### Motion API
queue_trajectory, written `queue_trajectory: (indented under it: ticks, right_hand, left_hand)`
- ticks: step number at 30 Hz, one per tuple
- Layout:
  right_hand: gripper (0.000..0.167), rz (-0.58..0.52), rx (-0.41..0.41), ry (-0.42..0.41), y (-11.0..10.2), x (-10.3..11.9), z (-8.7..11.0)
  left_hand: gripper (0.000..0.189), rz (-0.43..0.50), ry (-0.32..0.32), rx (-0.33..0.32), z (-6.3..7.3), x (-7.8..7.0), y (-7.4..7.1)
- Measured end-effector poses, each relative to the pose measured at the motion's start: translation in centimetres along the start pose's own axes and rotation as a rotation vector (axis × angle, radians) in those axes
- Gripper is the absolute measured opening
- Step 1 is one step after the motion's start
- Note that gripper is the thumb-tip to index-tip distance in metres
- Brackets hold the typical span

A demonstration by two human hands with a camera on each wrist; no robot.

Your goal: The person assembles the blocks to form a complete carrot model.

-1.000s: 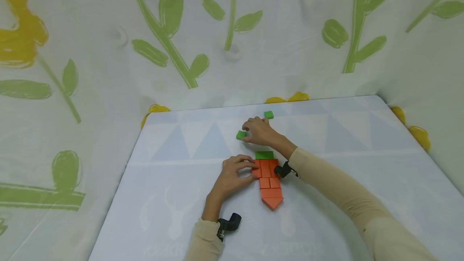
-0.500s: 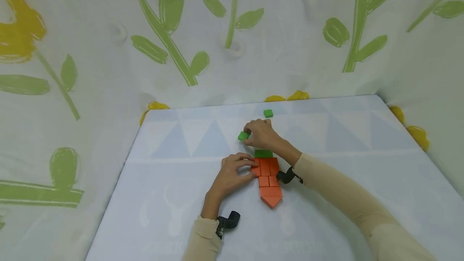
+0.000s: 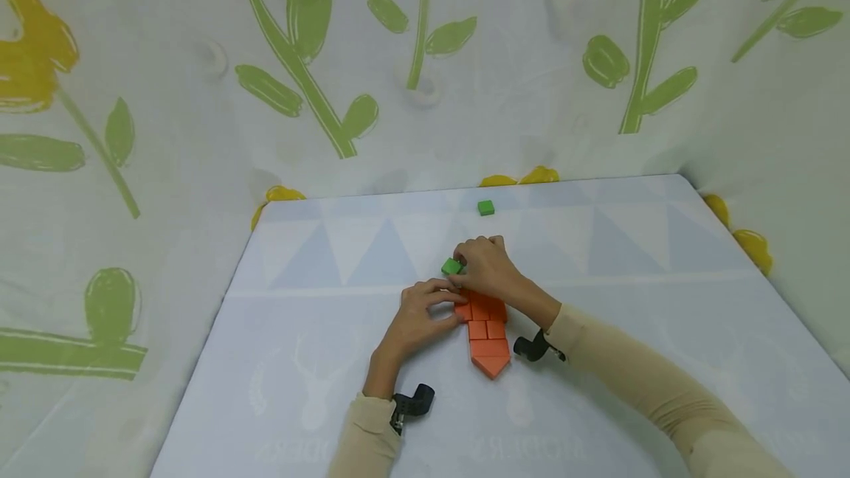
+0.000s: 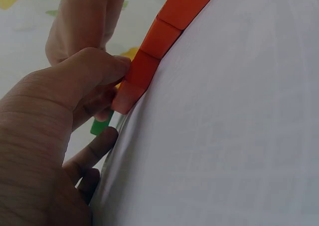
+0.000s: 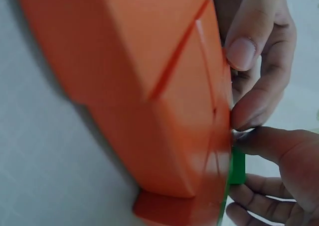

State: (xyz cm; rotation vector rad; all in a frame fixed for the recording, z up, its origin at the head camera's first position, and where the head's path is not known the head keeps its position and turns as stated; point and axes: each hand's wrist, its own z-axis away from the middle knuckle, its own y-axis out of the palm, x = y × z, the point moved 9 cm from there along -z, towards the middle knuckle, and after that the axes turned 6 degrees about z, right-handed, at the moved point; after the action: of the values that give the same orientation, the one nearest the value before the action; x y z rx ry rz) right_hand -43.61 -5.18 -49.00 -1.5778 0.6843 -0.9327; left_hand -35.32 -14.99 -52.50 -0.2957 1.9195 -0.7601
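Note:
My right hand point(image 3: 488, 265) pinches a small green block point(image 3: 451, 266) between thumb and fingers, just beyond the far end of a pointed, close-set arrangement of orange blocks point(image 3: 490, 347). The left hand point(image 3: 413, 321) rests beside that arrangement, with its thumb point(image 5: 242, 54) and index finger at the left edge of the widest orange row. Side by side in the head view, the two hands nearly meet. A flat green block at the orange row's far end is hidden behind the right hand there.
Farther back on the patterned tabletop point(image 3: 319, 360) lies another small green block point(image 3: 486, 208). A flower-printed cloth point(image 3: 505, 94) hangs behind and beside the table. Black wrist cameras point(image 3: 415, 400) sit on both wrists.
The right hand has closed on the small green block and carried it toward the orange arrangement, now covering the flat green block. The left hand stays at the orange blocks.

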Motion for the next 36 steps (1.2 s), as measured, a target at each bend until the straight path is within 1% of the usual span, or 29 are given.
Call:
queue_trajectory:
  ticks: [8, 11, 15, 18, 21, 26, 29, 31, 33, 36]
  right_hand:
    - [0.043, 0.005, 0.001, 0.001, 0.2, -0.2, 0.9]
    - [0.046, -0.003, -0.019, -0.006, -0.3, -0.4, 1.0]
    - [0.043, -0.042, -0.052, 0.002, -1.4, -1.3, 0.7]
    - [0.037, -0.064, -0.072, 0.018, -2.0, -2.6, 0.2]
    - [0.034, -0.068, -0.098, 0.026, -2.4, -4.5, -0.6]
    - [0.035, -0.05, -0.132, 0.047, -2.9, -7.8, -2.4]
    - [0.041, -0.06, -0.123, 0.082, -2.8, -9.7, -3.5]
    - [0.046, -0.067, -0.11, 0.098, -2.8, -10.6, -4.2]
    - [0.052, -0.079, -0.085, 0.11, -2.6, -11.1, -4.9]
    - [0.055, -0.092, -0.031, 0.122, -2.1, -11.5, -6.0]
  left_hand:
    - [0.022, 0.011, 0.03, -0.004, 0.0, -0.3, -0.1]
    - [0.022, 0.007, 0.031, -0.003, 0.0, -0.4, -0.2]
    - [0.022, 0.005, 0.043, -0.017, -0.2, -0.5, -0.4]
    - [0.022, 0.004, 0.045, -0.02, -0.3, -0.5, -0.4]
    - [0.022, 0.008, 0.031, -0.012, -0.2, -0.4, -0.2]
    - [0.022, 0.004, 0.008, -0.004, -0.1, -0.1, 0.0]
    - [0.022, 0.005, 0.005, -0.001, 0.0, 0.0, 0.2]
    - [0.022, 0.006, 0.004, -0.001, 0.0, 0.0, 0.3]
    - [0.022, 0.004, 0.0, -0.002, 0.1, 0.1, 0.3]
    - [0.022, -0.001, -0.011, -0.003, 0.1, 0.1, 0.2]
